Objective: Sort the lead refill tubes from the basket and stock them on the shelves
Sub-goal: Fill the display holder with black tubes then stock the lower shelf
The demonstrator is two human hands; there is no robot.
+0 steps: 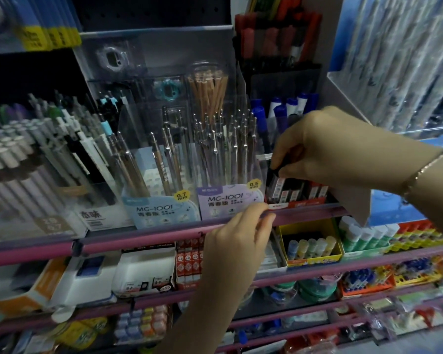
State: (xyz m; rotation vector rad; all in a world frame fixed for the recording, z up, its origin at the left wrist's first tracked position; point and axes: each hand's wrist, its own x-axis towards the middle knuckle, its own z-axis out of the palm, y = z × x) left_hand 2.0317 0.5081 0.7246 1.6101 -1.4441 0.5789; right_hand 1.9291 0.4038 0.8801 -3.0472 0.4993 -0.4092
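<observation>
My right hand (325, 146) pinches a dark lead refill tube (276, 169) by its top, just above a red display box (296, 201) that holds several upright black and red refill tubes (293, 191). The box stands on the upper shelf, right of the mechanical pencil stands. My left hand (238, 236) is lower, its fingertips curled against the pink shelf rail (164, 233) in front of the box; whether it holds something I cannot tell. The basket is out of view.
Clear stands of mechanical pencils marked 0.7 mm (159, 180) and 0.5 mm (228, 175) fill the shelf left of the box. Blue markers (279, 111) stand behind. Below are a yellow box of glue sticks (310, 247), erasers and correction items.
</observation>
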